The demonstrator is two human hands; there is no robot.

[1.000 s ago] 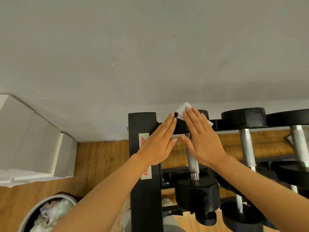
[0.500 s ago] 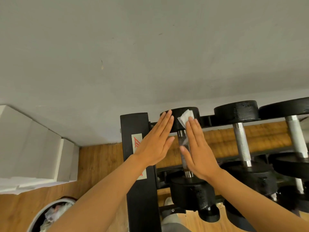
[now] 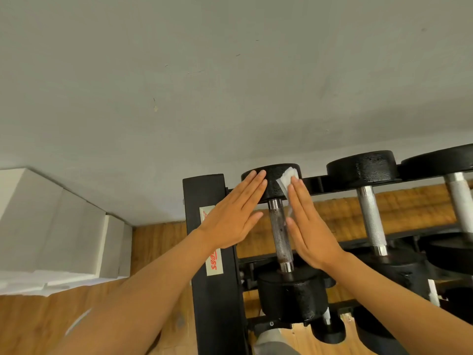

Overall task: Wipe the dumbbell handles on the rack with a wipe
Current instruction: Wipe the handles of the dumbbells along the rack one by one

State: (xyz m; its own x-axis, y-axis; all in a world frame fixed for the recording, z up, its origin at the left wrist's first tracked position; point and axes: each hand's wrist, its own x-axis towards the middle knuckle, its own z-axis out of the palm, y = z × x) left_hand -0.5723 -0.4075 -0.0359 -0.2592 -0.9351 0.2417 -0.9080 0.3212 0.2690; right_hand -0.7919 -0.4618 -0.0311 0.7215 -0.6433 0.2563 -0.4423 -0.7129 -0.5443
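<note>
Head view: both hands are raised flat, fingers straight and together, on either side of the leftmost dumbbell (image 3: 280,221) on the black rack (image 3: 212,252). The left hand (image 3: 233,216) stands at 9 o'clock from the knurled handle (image 3: 281,231), its fingertips lying against the dumbbell's far head; its grip is slack, with nothing curled round anything. The right hand (image 3: 311,226) stands at 3 o'clock from the handle, palm turned toward it, fingers straight. A white wipe (image 3: 288,179) shows beyond the right fingertips, at 12 o'clock from that hand, lying against the far head, with a thin edge of it running down between the palm and the handle. The right hand appears to press the wipe with flat fingers rather than pinch it; whether palm and wipe touch the handle cannot be told.

The handle runs from the far head down to the near head at 6 o'clock, dark and speckled along its length. At 3 o'clock from this dumbbell sits a second dumbbell (image 3: 368,201) with a brighter silver handle, and a third dumbbell (image 3: 458,198) is cut by the right edge. More black weights sit on the lower tier. White foam blocks (image 3: 51,226) rest on the wooden floor (image 3: 158,252) at 9 o'clock from the rack, against the grey wall (image 3: 230,85).
</note>
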